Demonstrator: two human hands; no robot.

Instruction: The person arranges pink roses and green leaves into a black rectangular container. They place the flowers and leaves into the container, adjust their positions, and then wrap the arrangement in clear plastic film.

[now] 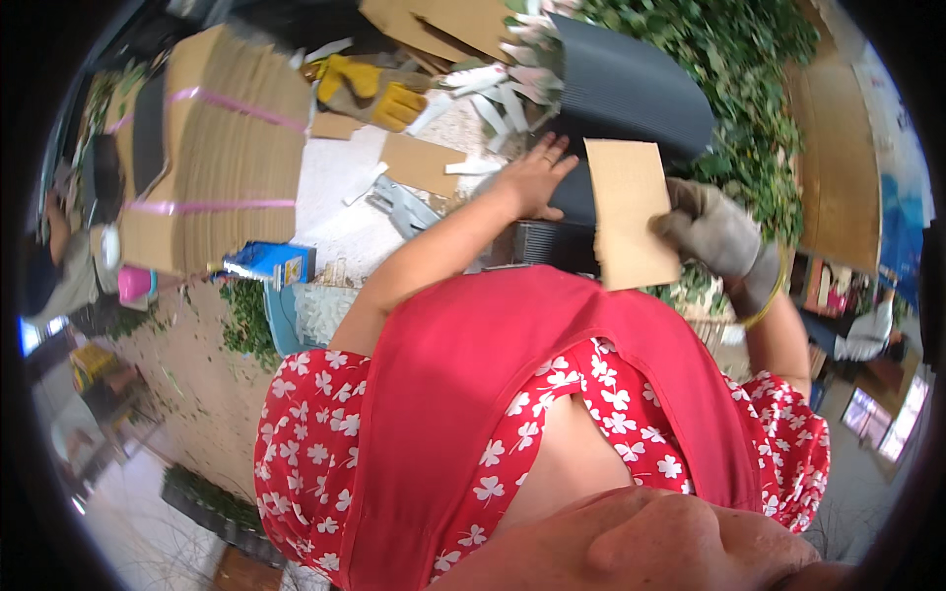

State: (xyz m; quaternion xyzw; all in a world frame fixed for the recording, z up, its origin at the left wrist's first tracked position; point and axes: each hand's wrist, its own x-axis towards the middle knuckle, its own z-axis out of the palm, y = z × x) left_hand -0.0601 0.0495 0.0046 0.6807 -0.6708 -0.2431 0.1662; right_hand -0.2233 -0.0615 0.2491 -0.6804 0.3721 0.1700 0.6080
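Note:
My left hand (537, 182) is bare, with a ring on one finger, and lies with its fingers spread on black ribbed sheeting (636, 89). My right hand (717, 234) wears a grey work glove and grips a rectangular piece of tan cardboard (631, 215) by its right edge. The cardboard is held up in front of the sheeting and covers part of it. Beside my left forearm lies a grey metal tool (406, 209), perhaps a stapler. Another flat piece of cardboard (422, 164) rests on the white surface close by.
A tall cardboard stack (241, 148) bound with pink straps stands at the left, a blue box (271, 261) below it. Yellow-and-grey gloves (372, 94) and white strips (473, 79) lie at the back. Green leaves (734, 59) and a wooden board (838, 163) are at the right. Other people are at both sides.

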